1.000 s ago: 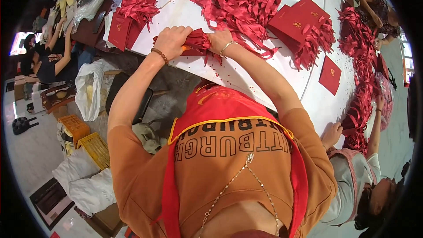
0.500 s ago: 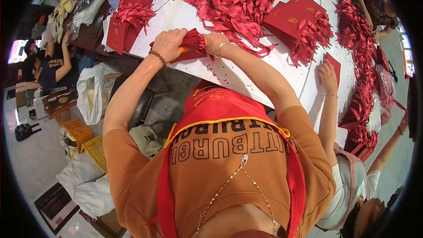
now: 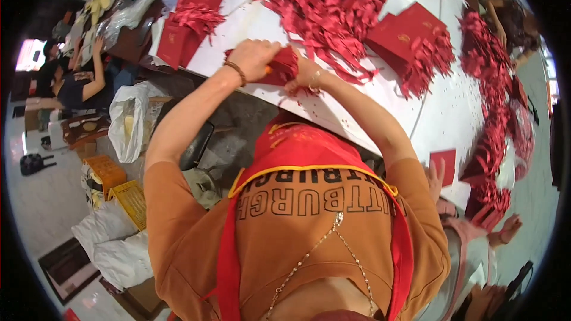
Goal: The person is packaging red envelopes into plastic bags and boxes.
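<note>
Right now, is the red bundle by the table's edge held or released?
Held: the left hand closes over one side of the red bundle; the right hand grasps the other. Whether it touches the tabletop: cannot tell.

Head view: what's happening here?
The person's left hand is closed over a red bundle at the white table's near edge, and the right hand is at its right end. Something small and orange shows beside the left hand. Beyond lies a heap of red ribbons; to the right, a co-worker's hand is at a flat red piece.
</note>
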`<state>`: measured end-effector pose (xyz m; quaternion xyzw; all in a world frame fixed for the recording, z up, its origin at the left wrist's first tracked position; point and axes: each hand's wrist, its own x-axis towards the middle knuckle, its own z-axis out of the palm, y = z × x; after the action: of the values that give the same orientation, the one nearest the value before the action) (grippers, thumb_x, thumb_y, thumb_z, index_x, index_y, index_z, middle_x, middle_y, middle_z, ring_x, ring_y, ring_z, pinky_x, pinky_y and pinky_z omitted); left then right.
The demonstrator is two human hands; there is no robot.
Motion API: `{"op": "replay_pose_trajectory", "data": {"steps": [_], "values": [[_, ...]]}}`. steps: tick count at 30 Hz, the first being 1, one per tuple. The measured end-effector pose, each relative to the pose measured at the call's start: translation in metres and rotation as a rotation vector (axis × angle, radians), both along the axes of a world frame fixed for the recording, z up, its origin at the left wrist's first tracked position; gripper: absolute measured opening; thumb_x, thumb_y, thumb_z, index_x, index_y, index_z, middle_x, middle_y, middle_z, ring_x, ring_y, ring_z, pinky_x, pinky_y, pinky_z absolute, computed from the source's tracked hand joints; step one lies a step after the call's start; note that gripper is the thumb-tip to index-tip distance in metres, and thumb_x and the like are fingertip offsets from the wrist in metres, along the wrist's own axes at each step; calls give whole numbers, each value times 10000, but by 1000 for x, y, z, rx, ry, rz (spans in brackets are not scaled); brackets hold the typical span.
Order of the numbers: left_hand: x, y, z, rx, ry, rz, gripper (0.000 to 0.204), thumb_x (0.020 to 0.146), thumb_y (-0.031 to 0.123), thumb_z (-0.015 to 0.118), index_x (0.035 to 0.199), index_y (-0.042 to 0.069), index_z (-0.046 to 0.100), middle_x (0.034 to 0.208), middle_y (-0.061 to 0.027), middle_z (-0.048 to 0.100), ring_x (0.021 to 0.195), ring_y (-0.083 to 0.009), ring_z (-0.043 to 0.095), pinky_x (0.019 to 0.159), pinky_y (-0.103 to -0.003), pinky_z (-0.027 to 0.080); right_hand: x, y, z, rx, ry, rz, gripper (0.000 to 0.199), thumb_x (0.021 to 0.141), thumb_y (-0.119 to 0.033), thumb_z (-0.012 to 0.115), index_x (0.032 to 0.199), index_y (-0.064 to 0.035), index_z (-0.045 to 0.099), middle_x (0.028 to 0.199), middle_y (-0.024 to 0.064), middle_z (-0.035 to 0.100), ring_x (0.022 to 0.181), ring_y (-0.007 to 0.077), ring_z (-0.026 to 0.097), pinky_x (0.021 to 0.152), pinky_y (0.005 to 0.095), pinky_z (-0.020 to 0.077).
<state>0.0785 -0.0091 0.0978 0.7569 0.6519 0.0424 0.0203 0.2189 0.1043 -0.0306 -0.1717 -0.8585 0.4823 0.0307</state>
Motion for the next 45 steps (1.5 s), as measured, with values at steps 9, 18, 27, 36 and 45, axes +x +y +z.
{"op": "replay_pose_trajectory", "data": {"steps": [9, 18, 27, 36, 45], "values": [[6, -6, -5, 38, 11, 10, 354, 617, 133, 631, 935, 65, 490, 767, -123, 562, 737, -294, 563, 641, -403, 432, 5, -13, 14, 255, -239, -89, 561, 641, -251, 631, 1150, -98, 450, 880, 220, 601, 836, 355, 586, 722, 418, 470], [20, -7, 11, -79, 21, 131, 382, 600, 153, 693, 887, 46, 467, 759, -133, 551, 736, -310, 554, 636, -407, 429, 3, -12, 48, 339, -405, -19, 257, 680, -191, 555, 853, -15, 623, 843, 205, 609, 810, 308, 605, 706, 383, 484], [48, -27, -3, 37, 27, 325, 462, 544, 148, 743, 919, 67, 485, 768, -100, 524, 726, -283, 533, 643, -379, 421, 12, -9, 50, 379, -347, 100, 216, 680, -183, 577, 859, -73, 629, 850, 148, 628, 811, 282, 611, 685, 373, 487], [38, -20, 0, -31, -22, 375, 395, 586, 185, 723, 884, 69, 492, 728, -130, 548, 715, -325, 540, 620, -413, 419, 7, -5, 55, 392, -399, 170, 221, 710, -195, 556, 866, -63, 642, 890, 144, 628, 843, 271, 610, 705, 366, 487], [-23, -11, 13, -134, -138, 380, 479, 628, 292, 698, 963, 53, 452, 800, -168, 590, 770, -346, 569, 633, -437, 427, -24, 13, 92, 405, -410, 125, 613, 592, -374, 704, 1099, -101, 493, 948, 162, 597, 888, 316, 579, 732, 416, 453]]}}
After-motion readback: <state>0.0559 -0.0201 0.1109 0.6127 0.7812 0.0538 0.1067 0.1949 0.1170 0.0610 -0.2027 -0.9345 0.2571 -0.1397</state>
